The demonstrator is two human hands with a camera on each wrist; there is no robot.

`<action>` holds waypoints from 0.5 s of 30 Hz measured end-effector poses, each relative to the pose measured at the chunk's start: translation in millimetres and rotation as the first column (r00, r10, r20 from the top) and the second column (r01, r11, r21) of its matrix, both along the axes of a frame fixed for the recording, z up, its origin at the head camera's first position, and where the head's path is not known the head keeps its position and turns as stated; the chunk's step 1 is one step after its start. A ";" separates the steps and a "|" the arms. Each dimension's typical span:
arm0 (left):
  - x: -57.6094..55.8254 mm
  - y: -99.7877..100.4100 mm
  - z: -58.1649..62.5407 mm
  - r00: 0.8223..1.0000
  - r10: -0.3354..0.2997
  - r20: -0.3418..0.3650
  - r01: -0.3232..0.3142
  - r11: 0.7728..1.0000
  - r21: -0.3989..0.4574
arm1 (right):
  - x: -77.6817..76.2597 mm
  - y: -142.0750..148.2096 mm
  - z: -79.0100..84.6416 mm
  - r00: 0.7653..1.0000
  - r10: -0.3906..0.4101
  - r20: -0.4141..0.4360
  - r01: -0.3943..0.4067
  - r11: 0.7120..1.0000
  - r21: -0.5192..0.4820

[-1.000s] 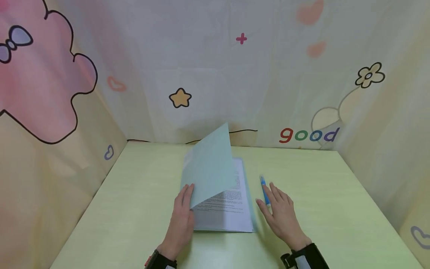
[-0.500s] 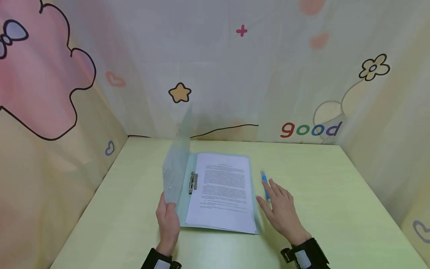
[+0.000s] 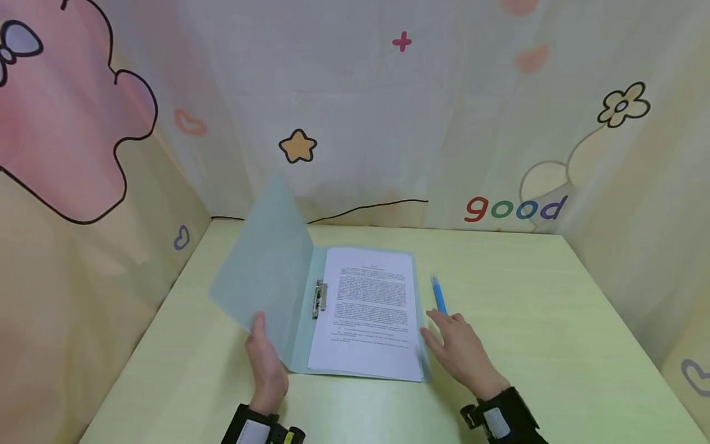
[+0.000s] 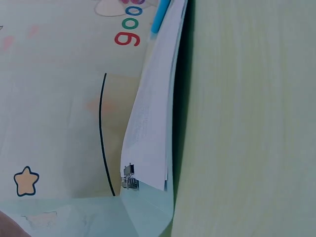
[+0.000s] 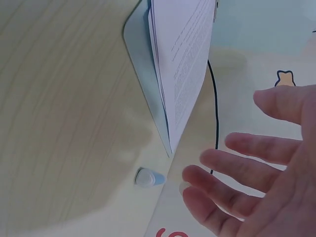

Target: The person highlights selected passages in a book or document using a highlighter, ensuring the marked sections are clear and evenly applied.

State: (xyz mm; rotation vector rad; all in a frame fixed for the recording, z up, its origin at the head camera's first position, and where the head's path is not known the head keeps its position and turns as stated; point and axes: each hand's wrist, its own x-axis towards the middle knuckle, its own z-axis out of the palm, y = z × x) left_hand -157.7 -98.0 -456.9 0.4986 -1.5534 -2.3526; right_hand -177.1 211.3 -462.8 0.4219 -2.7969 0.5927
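A light blue folder (image 3: 306, 345) lies on the table with its front cover (image 3: 272, 265) raised and leaning left. My left hand (image 3: 267, 373) holds the cover's lower edge, thumb on the inner face; the fingers behind it are hidden. Inside, a stack of printed paper (image 3: 371, 308) lies beside a metal clip (image 3: 319, 298) at the spine. Right of the folder is a blue pen (image 3: 439, 296), capped end seen in the right wrist view. My right hand (image 3: 463, 361) hovers near the pen and the folder's right edge, fingers spread loosely, holding nothing.
The pale green table (image 3: 532, 320) reaches to a patterned curtain (image 3: 355, 111) at the back and both sides. The raised cover stands close to the back curtain.
My left hand has swung the cover from over the pages to the left, uncovering the paper and clip. The right hand has shifted slightly, its fingers now less extended.
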 end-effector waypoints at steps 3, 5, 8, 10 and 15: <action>1.1 -5.2 1.6 1.000 0.008 0.022 -0.009 1.000 0.013 | 0.5 -4.2 -1.9 0.998 -0.006 0.062 0.005 1.000 0.006; 2.0 -8.4 2.0 0.999 0.013 0.046 -0.013 1.000 0.001 | 0.8 -6.4 -4.0 0.995 -0.007 0.101 0.006 1.000 0.007; 3.4 -12.9 1.9 0.997 0.015 0.076 -0.014 1.000 -0.020 | 1.1 -9.3 -6.6 0.990 0.002 0.142 -0.005 1.000 0.021; 4.0 -15.1 1.7 0.996 0.010 0.086 -0.008 1.000 -0.023 | 1.3 -11.3 -7.8 0.988 0.012 0.156 -0.019 0.999 0.044; 6.0 -18.3 2.3 0.997 -0.023 0.073 0.024 1.000 -0.015 | 1.9 -15.6 -7.9 0.987 0.027 0.159 -0.041 0.996 0.085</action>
